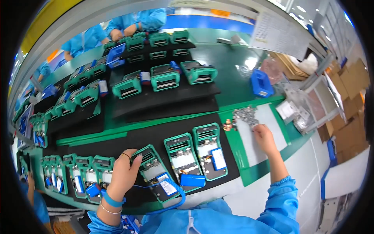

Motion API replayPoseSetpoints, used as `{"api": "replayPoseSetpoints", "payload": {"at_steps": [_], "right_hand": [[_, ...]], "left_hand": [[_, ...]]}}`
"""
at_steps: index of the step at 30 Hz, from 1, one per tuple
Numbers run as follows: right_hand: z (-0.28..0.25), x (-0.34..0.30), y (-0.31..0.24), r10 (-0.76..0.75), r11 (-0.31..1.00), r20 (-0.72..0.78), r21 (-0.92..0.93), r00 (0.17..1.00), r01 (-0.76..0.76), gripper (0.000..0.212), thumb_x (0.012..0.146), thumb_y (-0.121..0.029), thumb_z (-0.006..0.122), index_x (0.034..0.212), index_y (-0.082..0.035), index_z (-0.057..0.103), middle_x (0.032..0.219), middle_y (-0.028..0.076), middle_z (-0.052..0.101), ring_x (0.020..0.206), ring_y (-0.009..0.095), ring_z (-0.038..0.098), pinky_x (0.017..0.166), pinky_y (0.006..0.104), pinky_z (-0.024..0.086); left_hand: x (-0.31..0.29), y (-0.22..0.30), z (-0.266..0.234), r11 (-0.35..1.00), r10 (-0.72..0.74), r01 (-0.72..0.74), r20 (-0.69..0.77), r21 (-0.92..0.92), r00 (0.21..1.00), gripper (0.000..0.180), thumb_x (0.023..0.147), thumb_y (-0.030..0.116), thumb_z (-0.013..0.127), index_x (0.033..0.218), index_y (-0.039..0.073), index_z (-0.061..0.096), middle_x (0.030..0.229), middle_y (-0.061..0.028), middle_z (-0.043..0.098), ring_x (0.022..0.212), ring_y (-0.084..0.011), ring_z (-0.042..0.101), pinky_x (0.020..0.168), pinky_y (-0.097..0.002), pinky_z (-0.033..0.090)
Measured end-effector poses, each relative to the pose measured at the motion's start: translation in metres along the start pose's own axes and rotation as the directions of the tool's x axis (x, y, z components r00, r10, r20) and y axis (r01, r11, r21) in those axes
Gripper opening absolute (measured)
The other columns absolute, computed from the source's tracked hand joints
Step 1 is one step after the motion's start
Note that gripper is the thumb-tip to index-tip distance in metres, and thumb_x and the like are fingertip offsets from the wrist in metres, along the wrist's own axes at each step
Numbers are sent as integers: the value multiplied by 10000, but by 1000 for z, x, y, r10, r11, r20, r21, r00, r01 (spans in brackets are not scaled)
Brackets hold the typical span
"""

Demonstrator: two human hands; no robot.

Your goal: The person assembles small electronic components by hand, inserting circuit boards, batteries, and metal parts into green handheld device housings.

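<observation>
My left hand (124, 167) is closed at the upper left edge of a green device housing (147, 154), thumb over its rim. That housing lies tilted on a black mat and has a blue battery pack with a white label (167, 184) inside. Fingertips together, my right hand (264, 137) reaches the edge of a pile of small metal parts (245, 115) on a white sheet (251, 150); anything pinched there is too small to make out. Two more open housings, the middle one (182, 158) and the right one (210, 150), lie between my hands, each with a blue battery.
A blue coiled cord (180, 195) crosses the near housing's lower end from my wristband (113, 200). Small copper-coloured parts (228, 125) lie left of the metal pile. Farther off are housings on a black shelf (167, 97), a blue bin (261, 83) and co-workers in blue.
</observation>
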State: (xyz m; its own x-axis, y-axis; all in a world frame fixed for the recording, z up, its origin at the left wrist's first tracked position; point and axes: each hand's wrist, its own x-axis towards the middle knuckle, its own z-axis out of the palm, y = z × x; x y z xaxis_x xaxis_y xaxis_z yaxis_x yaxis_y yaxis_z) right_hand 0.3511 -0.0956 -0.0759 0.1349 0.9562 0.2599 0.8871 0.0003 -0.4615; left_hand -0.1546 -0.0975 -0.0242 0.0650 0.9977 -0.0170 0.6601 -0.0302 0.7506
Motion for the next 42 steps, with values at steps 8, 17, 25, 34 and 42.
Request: {"api": "replayPoseSetpoints", "payload": {"at_steps": [8, 17, 25, 34, 42], "right_hand": [[-2, 1, -22, 214, 976, -30, -41, 976, -215, 88, 836, -109, 673, 863, -27, 692, 877, 163, 680, 812, 323, 676, 740, 411, 542], [-12, 32, -19, 197, 796, 167, -603, 966, -58, 133, 797, -146, 638, 786, -27, 696, 819, 222, 694, 791, 410, 683, 744, 504, 553], [-4, 36, -32, 175, 799, 228, -601, 958, -3, 126, 786, -119, 683, 778, 6, 684, 821, 246, 686, 799, 430, 675, 750, 501, 553], [-9, 42, -27, 134, 736, 220, -675, 966, 52, 108, 805, -77, 623, 789, 15, 676, 831, 243, 687, 787, 432, 671, 727, 505, 542], [-25, 0, -174, -165, 955, 115, 268, 980, 129, 66, 828, -1, 685, 886, -18, 710, 857, 98, 699, 760, 225, 662, 653, 309, 536]], "left_hand": [[34, 20, 22, 967, 248, -246, -24, 69, 968, 308, 885, 124, 681, 1139, -18, 580, 1115, -222, 614, 1018, -397, 598, 866, -413, 485], [-51, 105, -73, 488, 357, -454, -304, -746, 883, 202, 881, 131, 684, 1020, 12, 597, 1078, -255, 614, 930, -296, 648, 804, -415, 533], [-79, 59, -146, -124, 255, -469, -485, -874, 836, 190, 1077, 204, 373, 999, 66, 477, 846, -50, 487, 700, -150, 525, 649, -299, 454], [-48, 24, 47, 785, 529, -562, 190, 262, 827, 743, 746, 371, 799, 1341, 23, 520, 1267, -183, 531, 1208, -327, 502, 1017, -524, 382], [-56, 3, 37, 872, 484, -487, -66, -46, 873, 524, 779, 284, 790, 1225, 69, 617, 1253, -162, 529, 1108, -368, 522, 947, -450, 449]]}}
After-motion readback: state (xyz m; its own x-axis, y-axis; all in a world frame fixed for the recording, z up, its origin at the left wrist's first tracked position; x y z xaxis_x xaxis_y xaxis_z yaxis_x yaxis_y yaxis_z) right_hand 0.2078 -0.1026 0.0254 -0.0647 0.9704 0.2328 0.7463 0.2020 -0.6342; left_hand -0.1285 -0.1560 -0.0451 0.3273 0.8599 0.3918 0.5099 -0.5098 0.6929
